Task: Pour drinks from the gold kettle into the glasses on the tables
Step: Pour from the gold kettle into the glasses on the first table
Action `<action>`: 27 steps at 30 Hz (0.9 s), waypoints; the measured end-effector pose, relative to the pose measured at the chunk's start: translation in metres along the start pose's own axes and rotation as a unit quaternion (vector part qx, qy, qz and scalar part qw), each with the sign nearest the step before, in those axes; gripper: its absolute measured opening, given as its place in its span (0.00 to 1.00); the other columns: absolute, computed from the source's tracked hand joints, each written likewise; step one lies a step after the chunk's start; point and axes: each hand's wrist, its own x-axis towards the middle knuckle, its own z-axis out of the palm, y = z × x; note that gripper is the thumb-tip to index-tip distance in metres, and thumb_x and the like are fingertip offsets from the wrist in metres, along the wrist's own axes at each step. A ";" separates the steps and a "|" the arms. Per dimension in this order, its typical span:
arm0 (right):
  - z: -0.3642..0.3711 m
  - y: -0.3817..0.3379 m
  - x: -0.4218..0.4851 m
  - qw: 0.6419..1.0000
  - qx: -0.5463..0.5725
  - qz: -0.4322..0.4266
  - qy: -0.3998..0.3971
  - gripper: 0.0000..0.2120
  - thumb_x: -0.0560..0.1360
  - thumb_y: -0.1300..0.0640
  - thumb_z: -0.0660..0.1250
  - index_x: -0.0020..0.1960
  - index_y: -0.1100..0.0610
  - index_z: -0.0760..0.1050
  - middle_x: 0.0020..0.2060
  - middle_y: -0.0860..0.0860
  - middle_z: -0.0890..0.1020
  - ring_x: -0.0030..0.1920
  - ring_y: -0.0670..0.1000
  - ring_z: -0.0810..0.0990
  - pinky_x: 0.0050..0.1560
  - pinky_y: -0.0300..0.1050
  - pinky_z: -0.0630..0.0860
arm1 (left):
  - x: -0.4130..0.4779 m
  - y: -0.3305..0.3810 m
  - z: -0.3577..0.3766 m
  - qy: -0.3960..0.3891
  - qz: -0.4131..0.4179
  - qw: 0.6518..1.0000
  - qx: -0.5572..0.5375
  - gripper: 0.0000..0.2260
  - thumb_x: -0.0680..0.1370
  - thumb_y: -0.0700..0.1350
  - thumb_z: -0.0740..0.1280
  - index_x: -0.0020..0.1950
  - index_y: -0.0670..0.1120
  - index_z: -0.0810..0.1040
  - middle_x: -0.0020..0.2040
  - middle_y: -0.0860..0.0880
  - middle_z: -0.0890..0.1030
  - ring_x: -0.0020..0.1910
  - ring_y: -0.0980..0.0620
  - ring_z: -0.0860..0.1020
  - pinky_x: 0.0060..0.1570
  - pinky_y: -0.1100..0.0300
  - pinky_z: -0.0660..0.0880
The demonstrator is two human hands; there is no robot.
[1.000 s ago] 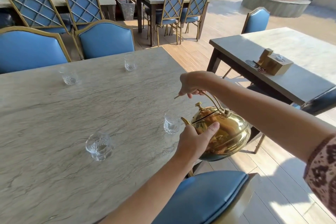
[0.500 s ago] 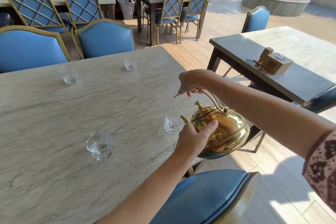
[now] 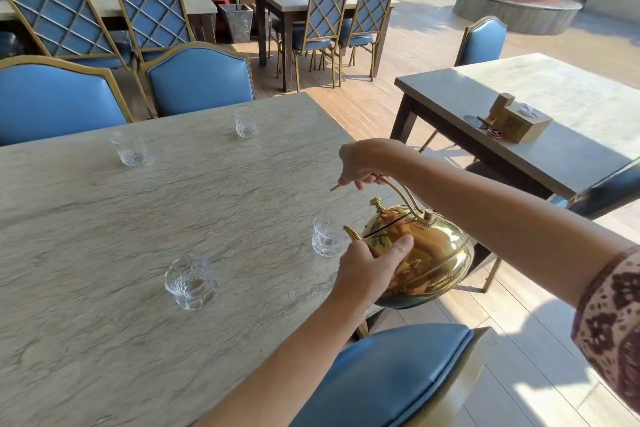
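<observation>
While the round, polished gold metal kettle (image 3: 420,255) is held tilted at the right edge of the pale, veined stone-topped counter (image 3: 104,218), its short curved spout is aimed at the rim of the nearest clear cut-glass tumbler (image 3: 325,234). The kettle's thin arched handle is gripped from above by the right hand (image 3: 362,163), the fingers closed around it, while its belly is steadied from the side by the left hand (image 3: 369,270), palm and thumb pressed against the metal. Both grips are thus clamped on the kettle, which hangs just off the counter edge, above a blue padded chair seat (image 3: 398,367).

No stream can be made out at the spout, and whether liquid has reached this tumbler cannot be told. A second clear faceted glass (image 3: 189,282), nearer the middle of the counter, appears to hold a little liquid at its base and is judged to be already served. Two more clear tumblers stand at the far side, one on the left (image 3: 131,151) and one further right (image 3: 245,121); both look empty. The task is therefore judged to be roughly a quarter done on this counter, with the present glass in hand and the two far ones left. On the neighbouring grey counter (image 3: 571,94) only a small wooden box (image 3: 519,123) is seen, and no glasses.
</observation>
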 end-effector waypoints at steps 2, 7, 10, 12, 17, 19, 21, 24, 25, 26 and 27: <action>0.000 -0.001 -0.002 1.000 0.000 0.005 0.000 0.21 0.81 0.52 0.58 0.58 0.70 0.78 0.30 0.54 0.75 0.28 0.50 0.72 0.31 0.39 0.70 | -0.001 0.000 0.000 0.003 -0.001 1.000 0.002 0.25 0.75 0.62 0.68 0.57 0.42 0.75 0.58 0.43 0.81 0.60 0.45 0.79 0.59 0.53 0.79; 0.000 0.000 -0.007 0.999 0.036 0.008 0.013 0.21 0.81 0.53 0.59 0.58 0.71 0.77 0.32 0.55 0.78 0.28 0.50 0.72 0.31 0.40 0.70 | 0.000 0.000 0.000 0.005 0.005 1.000 0.001 0.27 0.74 0.62 0.68 0.60 0.40 0.76 0.58 0.43 0.82 0.59 0.45 0.79 0.59 0.53 0.79; 0.002 0.000 -0.010 0.997 0.068 0.011 0.025 0.21 0.81 0.52 0.59 0.57 0.70 0.77 0.30 0.54 0.74 0.28 0.50 0.71 0.30 0.40 0.70 | 0.001 -0.005 0.000 0.006 0.011 1.000 0.006 0.29 0.73 0.63 0.69 0.61 0.40 0.75 0.58 0.44 0.81 0.59 0.46 0.80 0.60 0.52 0.79; 0.005 0.005 -0.014 0.995 0.095 0.010 0.041 0.19 0.81 0.53 0.60 0.54 0.69 0.78 0.29 0.54 0.73 0.28 0.50 0.71 0.29 0.39 0.70 | 0.003 -0.010 0.001 0.008 0.018 0.999 0.029 0.30 0.73 0.63 0.69 0.64 0.41 0.73 0.60 0.46 0.80 0.61 0.47 0.78 0.61 0.52 0.78; 0.030 0.038 -0.030 0.976 0.187 0.014 0.107 0.16 0.80 0.53 0.62 0.39 0.65 0.73 0.28 0.55 0.74 0.24 0.48 0.72 0.22 0.36 0.70 | 0.015 -0.032 0.015 0.004 0.040 0.993 0.111 0.42 0.69 0.64 0.71 0.75 0.43 0.64 0.70 0.44 0.73 0.69 0.44 0.73 0.66 0.50 0.74; 0.043 0.057 -0.037 0.961 0.242 0.019 0.134 0.18 0.79 0.52 0.63 0.47 0.68 0.76 0.30 0.57 0.78 0.24 0.49 0.74 0.22 0.36 0.71 | 0.020 -0.035 0.027 0.013 0.054 0.986 0.158 0.46 0.70 0.63 0.72 0.78 0.40 0.57 0.74 0.41 0.68 0.73 0.43 0.68 0.71 0.51 0.69; 0.054 0.078 -0.045 0.949 0.281 0.023 0.145 0.20 0.79 0.51 0.63 0.53 0.70 0.77 0.32 0.57 0.79 0.25 0.49 0.75 0.22 0.35 0.71 | 0.022 -0.034 0.043 0.017 0.074 0.978 0.196 0.49 0.71 0.60 0.73 0.79 0.37 0.52 0.76 0.39 0.63 0.76 0.42 0.63 0.74 0.52 0.63; 0.066 0.115 -0.054 0.929 0.329 0.000 0.169 0.18 0.78 0.52 0.65 0.52 0.69 0.78 0.28 0.54 0.76 0.23 0.47 0.74 0.17 0.31 0.69 | 0.029 -0.027 0.073 0.012 0.087 0.966 0.245 0.51 0.72 0.57 0.73 0.79 0.34 0.45 0.78 0.37 0.57 0.78 0.40 0.57 0.76 0.50 0.60; 0.069 0.128 -0.056 0.924 0.341 -0.012 0.172 0.17 0.78 0.53 0.65 0.52 0.69 0.79 0.28 0.53 0.76 0.23 0.47 0.74 0.17 0.31 0.69 | 0.033 -0.023 0.084 0.011 0.084 0.962 0.261 0.52 0.72 0.57 0.73 0.79 0.33 0.44 0.79 0.35 0.55 0.78 0.39 0.56 0.76 0.48 0.59; 0.070 0.142 -0.057 0.922 0.349 -0.023 0.169 0.16 0.77 0.54 0.66 0.52 0.68 0.79 0.28 0.53 0.77 0.23 0.47 0.74 0.19 0.32 0.70 | 0.038 -0.019 0.097 0.011 0.078 0.957 0.278 0.52 0.73 0.57 0.73 0.79 0.32 0.43 0.79 0.34 0.54 0.79 0.38 0.54 0.76 0.47 0.58; 0.072 0.155 -0.057 0.920 0.355 -0.032 0.163 0.15 0.77 0.55 0.66 0.53 0.67 0.80 0.29 0.53 0.78 0.24 0.47 0.75 0.21 0.34 0.71 | 0.044 -0.015 0.110 0.014 0.071 0.953 0.296 0.52 0.73 0.57 0.72 0.78 0.31 0.42 0.79 0.33 0.53 0.79 0.37 0.53 0.76 0.48 0.57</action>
